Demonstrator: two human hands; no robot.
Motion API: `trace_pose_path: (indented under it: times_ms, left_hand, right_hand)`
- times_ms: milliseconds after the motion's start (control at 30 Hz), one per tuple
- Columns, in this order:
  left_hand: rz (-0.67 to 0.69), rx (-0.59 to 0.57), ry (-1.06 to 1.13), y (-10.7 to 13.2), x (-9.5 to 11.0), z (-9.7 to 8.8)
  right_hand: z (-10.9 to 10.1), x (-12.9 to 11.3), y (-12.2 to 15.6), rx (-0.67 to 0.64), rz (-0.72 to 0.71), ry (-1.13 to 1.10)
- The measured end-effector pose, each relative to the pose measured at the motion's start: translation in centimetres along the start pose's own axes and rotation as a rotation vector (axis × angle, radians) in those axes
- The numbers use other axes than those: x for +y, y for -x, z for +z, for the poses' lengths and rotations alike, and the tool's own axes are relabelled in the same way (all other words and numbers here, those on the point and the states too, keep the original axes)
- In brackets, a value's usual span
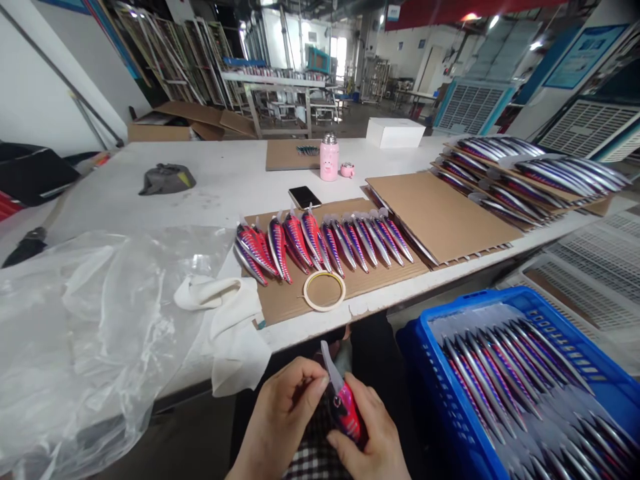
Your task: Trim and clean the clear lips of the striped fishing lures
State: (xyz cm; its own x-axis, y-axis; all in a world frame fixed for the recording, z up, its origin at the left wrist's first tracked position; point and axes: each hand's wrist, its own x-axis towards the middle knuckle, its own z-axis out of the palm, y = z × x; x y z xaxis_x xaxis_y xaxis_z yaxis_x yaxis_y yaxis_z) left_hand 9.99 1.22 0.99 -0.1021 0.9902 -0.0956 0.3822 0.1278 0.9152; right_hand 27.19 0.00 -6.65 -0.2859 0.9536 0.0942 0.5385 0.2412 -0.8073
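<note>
A red and dark fishing lure [346, 415] with a clear lip pointing up is gripped by my right hand [373, 430], low over my lap. My left hand [286, 407] pinches thumb against forefinger beside the lure's head; whatever sits between those fingertips is too small to make out. On the table ahead, several similar lures [306, 237] lie in a row on a cardboard sheet [285, 303]. A roll of narrow tape [324, 291] rests on that sheet's near edge.
At right stands a blue basket [430, 317] of lures. Cardboard sheets [445, 213] and stacked lures [550, 167] occupy the table's right side. Clear plastic [100, 333] and white cloth [225, 313] drape at left. Behind are a phone [304, 197] and pink bottle [329, 160].
</note>
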Motion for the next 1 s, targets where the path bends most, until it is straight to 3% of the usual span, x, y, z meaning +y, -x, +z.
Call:
trace_pose_path:
  times_ms: [267,500,667,867,1000]
  left_hand:
    - [-0.100,0.028,-0.043,0.2,0.7,0.1]
    - [-0.137,-0.080,0.111,0.2,-0.8,-0.6]
    - [-0.030,-0.156,0.281,0.4,-1.9,-0.9]
    - [-0.057,-0.030,0.319,1.1,-2.6,-0.2]
    - [-0.097,-0.021,0.359,1.1,-2.2,0.0]
  right_hand:
    - [-0.3,0.4,-0.1,-0.012,-0.151,0.124]
    - [-1.6,0.7,-1.0,-0.117,-0.355,0.250]
    - [-1.9,0.7,-1.1,-0.155,-0.344,0.259]
    - [-1.6,1.0,-1.0,-0.208,-0.336,0.232]
    - [-1.2,1.8,-0.8,-0.267,-0.281,0.177]
